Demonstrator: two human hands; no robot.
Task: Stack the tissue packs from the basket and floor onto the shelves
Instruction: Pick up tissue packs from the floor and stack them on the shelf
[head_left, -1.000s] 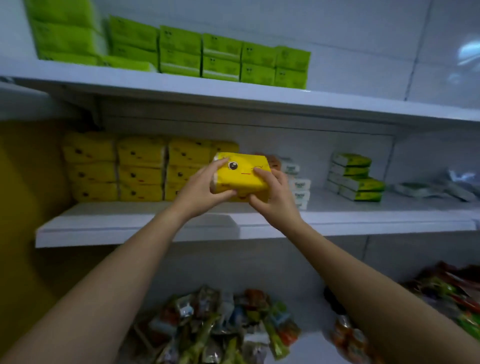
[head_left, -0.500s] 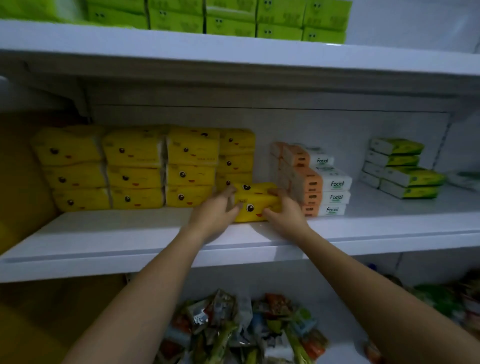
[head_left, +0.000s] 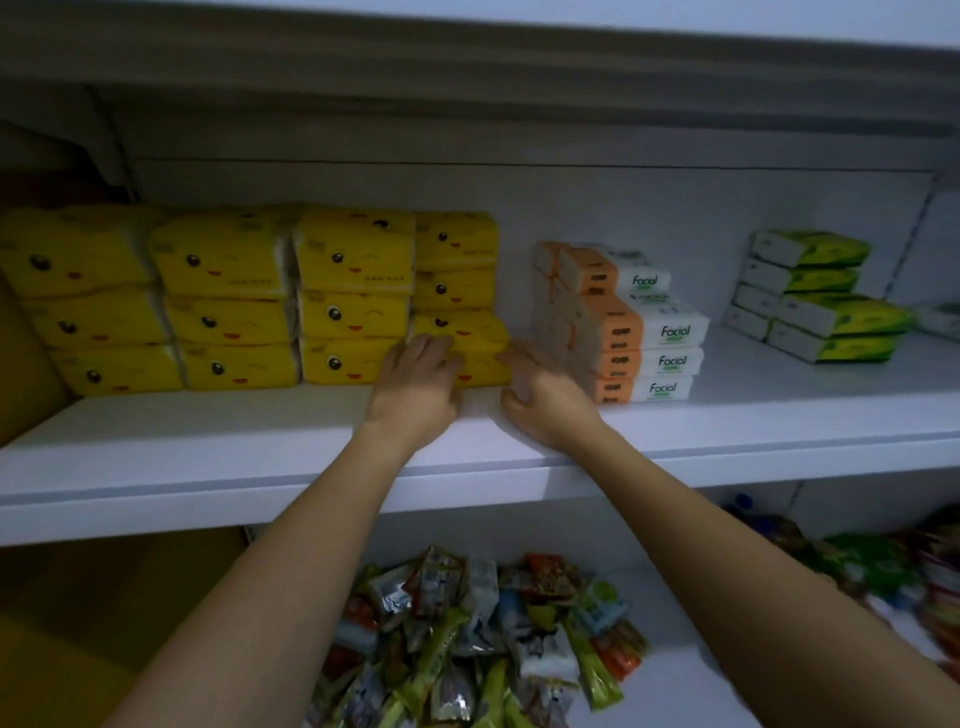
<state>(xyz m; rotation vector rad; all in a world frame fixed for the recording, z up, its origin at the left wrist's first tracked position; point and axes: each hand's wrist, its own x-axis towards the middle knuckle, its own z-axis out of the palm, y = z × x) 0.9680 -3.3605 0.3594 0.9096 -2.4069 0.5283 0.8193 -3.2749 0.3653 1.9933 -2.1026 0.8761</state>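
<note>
A yellow tissue pack (head_left: 480, 356) with a cartoon face lies on the white middle shelf (head_left: 208, 441), at the foot of the fourth yellow column. My left hand (head_left: 415, 389) rests its straight fingers on the pack's front left. Fingertips of my right hand (head_left: 545, 400) touch the pack's right end, and its thumb is tucked below. More yellow packs (head_left: 353, 291) stand in stacks three high to the left, and two sit behind and above the pack.
Orange-and-white Facial packs (head_left: 639, 338) stand just right of my right hand. Green-and-white packs (head_left: 821, 306) are stacked further right. The upper shelf (head_left: 467, 78) hangs overhead. Loose snack bags (head_left: 467, 634) fill the lower shelf. A brown box side (head_left: 31, 374) stands at the left.
The yellow pack came down from mid-air onto the shelf and slid back against the yellow column. Both hands loosened from gripping it to touching it. The view moved closer and lower.
</note>
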